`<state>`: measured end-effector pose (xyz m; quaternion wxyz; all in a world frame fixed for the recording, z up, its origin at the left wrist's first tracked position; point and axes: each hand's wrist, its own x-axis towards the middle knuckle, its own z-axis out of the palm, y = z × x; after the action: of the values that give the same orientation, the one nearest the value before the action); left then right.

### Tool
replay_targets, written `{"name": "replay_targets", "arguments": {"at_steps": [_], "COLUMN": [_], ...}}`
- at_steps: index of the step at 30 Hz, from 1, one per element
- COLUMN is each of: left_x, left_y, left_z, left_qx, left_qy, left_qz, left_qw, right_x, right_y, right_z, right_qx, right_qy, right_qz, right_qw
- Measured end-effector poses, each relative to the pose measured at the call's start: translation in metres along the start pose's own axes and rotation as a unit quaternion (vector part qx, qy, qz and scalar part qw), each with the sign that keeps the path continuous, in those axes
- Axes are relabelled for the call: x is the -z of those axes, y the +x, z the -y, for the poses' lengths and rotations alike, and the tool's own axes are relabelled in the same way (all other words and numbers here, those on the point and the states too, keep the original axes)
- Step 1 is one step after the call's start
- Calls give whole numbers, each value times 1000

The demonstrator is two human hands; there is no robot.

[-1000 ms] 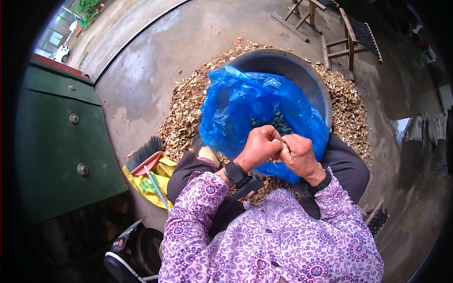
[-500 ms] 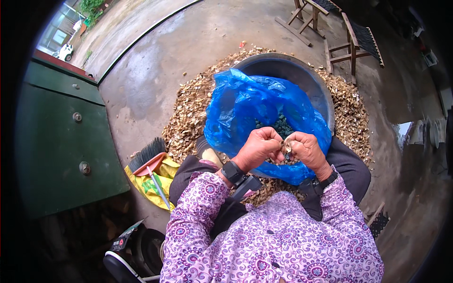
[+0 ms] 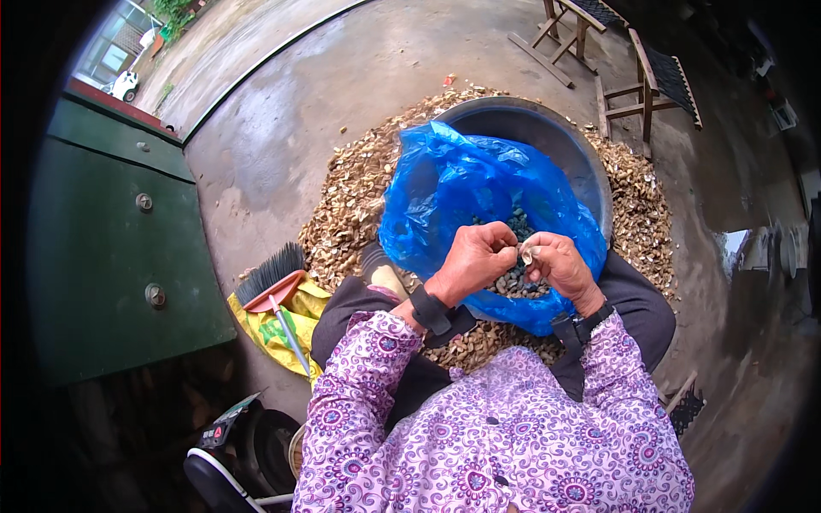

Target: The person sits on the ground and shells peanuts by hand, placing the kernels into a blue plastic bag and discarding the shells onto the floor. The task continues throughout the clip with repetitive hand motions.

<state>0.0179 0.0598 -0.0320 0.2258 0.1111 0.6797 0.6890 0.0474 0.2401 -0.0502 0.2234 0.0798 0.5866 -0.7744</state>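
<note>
1 pale shell [image 3: 527,256] o/ blue bag [image 3: 432,192]: I see R hand [image 3: 558,267] pinching it fm 3 o'clock, L hand [image 3: 473,262] at 9, curled, can't tell if holding.

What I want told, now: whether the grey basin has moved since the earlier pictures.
No. Against the nearer wooden stool, the grey basin shows no clear shift either way; both slide together in the picture as the camera moves.
</note>
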Motion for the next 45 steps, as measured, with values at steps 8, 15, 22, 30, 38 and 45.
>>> {"name": "replay_targets", "arguments": {"at_steps": [8, 15, 22, 30, 38, 45], "left_x": [-2, 1, 4, 3, 7, 5], "left_y": [-5, -6, -8, -7, -5, -1], "left_z": [-14, -18, -24, -19, -6, -2], "left_qx": [-2, -27, 32, 8, -29, -26], "left_qy": [84, 68, -1, 35, 67, 120], "left_qz": [26, 22, 29, -20, -31, -15], "left_qw": [996, 997, 999, 999, 997, 992], "right_x": [-11, 27, 81, 55, 45, 56], "right_y": [-4, -15, -24, 32, 35, 42], "right_z": [7, 32, 33, -67, -76, -82], "right_qx": [6, 102, 174, 167, 106, 101], "right_qy": [-17, 81, 315, -621, -632, -577], "right_qz": [47, -54, -125, -78, -51, -104], "right_qw": [999, 990, 925, 762, 766, 804]}}
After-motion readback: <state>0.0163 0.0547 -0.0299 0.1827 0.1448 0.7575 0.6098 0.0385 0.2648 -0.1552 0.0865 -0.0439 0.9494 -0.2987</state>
